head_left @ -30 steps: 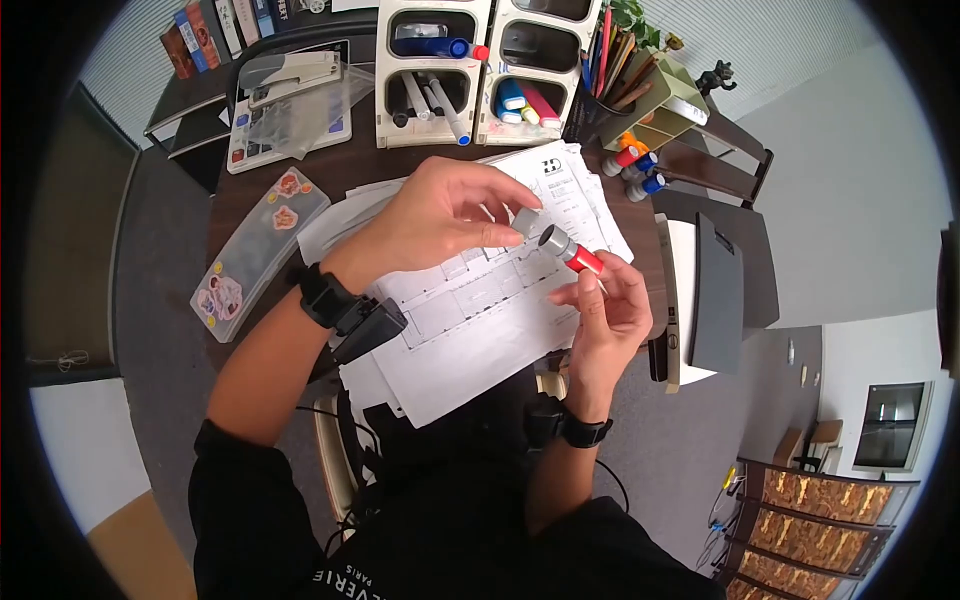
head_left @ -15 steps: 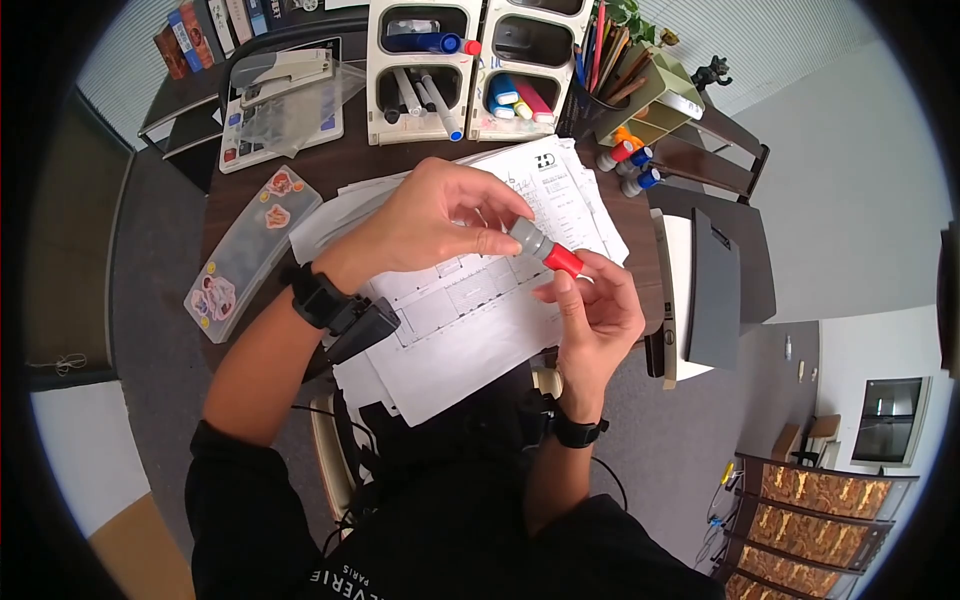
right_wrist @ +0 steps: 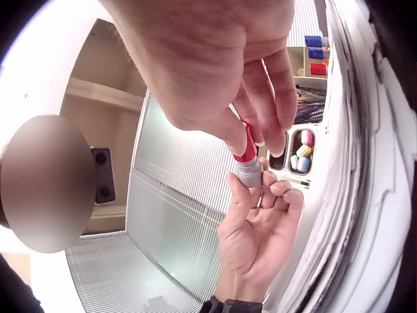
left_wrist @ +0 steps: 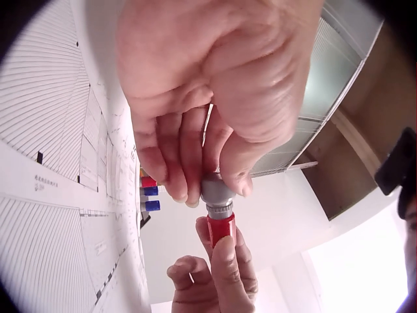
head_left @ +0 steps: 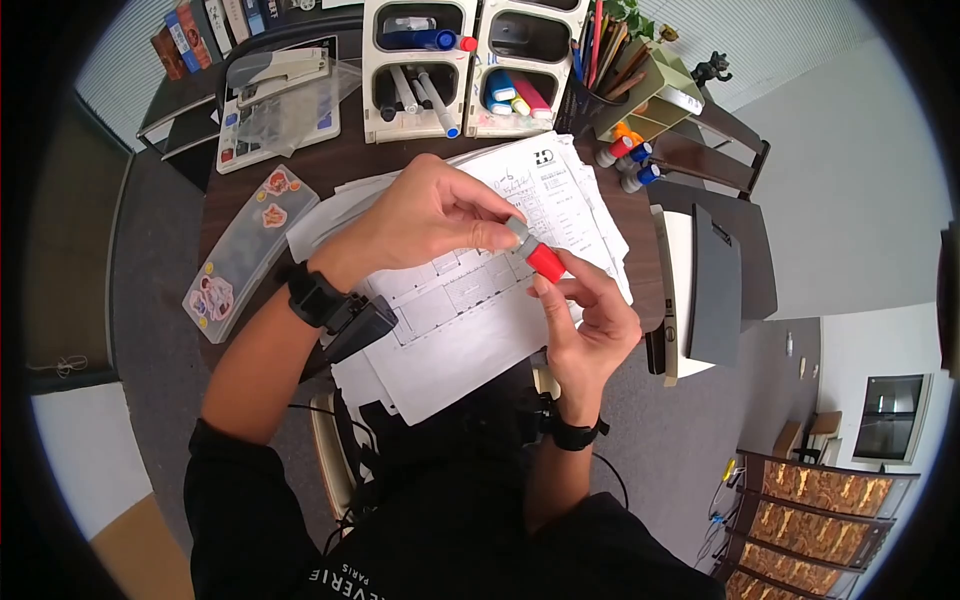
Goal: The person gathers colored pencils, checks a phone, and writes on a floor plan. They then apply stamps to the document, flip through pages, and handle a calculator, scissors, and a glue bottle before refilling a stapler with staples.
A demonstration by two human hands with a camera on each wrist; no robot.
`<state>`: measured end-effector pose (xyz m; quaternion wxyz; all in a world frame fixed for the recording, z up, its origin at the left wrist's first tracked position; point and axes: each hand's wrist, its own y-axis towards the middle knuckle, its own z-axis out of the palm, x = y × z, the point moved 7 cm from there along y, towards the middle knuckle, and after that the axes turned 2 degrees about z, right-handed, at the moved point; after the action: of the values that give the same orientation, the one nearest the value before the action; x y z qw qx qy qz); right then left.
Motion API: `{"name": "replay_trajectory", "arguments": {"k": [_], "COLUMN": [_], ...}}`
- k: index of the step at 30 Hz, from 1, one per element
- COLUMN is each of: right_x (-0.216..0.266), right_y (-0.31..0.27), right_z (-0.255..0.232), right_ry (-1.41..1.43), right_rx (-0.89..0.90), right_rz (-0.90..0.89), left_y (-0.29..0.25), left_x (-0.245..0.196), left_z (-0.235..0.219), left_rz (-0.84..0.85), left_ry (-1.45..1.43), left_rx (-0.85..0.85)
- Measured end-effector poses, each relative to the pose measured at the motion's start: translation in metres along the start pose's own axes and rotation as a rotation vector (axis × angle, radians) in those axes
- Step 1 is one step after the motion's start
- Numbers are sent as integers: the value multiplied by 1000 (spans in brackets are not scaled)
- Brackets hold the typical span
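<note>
Above the papers, a small red-and-grey stamp is held slantwise between both hands. Its grey cap sits against the grey ribbed collar of the red body. My left hand pinches that cap between thumb and fingertips. From the other side my right hand grips the red body with thumb and fingers. Printed sheets with line drawings, a stack of papers, lie beneath the hands.
Several red and blue stamps stand at the desk's right edge. A clear sticker-covered case lies to the left. Behind are a white pen organizer, a pencil holder and a tray with a stapler.
A second ago the grey cap and the stamp were apart; they have come together, end to end. The right hand has moved left, towards the left hand.
</note>
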<state>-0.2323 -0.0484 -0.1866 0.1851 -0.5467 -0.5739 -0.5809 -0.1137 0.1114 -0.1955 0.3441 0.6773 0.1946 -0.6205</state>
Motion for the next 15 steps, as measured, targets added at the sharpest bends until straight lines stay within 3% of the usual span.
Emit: {"name": "replay_trajectory", "arguments": {"k": [4, 7, 9, 11, 15], "right_x": [-4, 0, 0, 8, -24], "right_y": [2, 20, 42, 68, 113], "right_z": [-5, -30, -55, -80, -110], "right_ry": [37, -76, -20, -300, -485], "right_rx": [-40, -97, -193, -168, -104], "right_rz": [86, 30, -50, 17, 71], "left_y": [3, 7, 2, 3, 2], "left_x": [-5, -10, -2, 1, 2], "left_z": [3, 6, -10, -17, -21], "left_rz": [14, 49, 44, 99, 115], "left_ry": [73, 53, -135, -134, -61], "left_rx": [13, 38, -129, -147, -222]}}
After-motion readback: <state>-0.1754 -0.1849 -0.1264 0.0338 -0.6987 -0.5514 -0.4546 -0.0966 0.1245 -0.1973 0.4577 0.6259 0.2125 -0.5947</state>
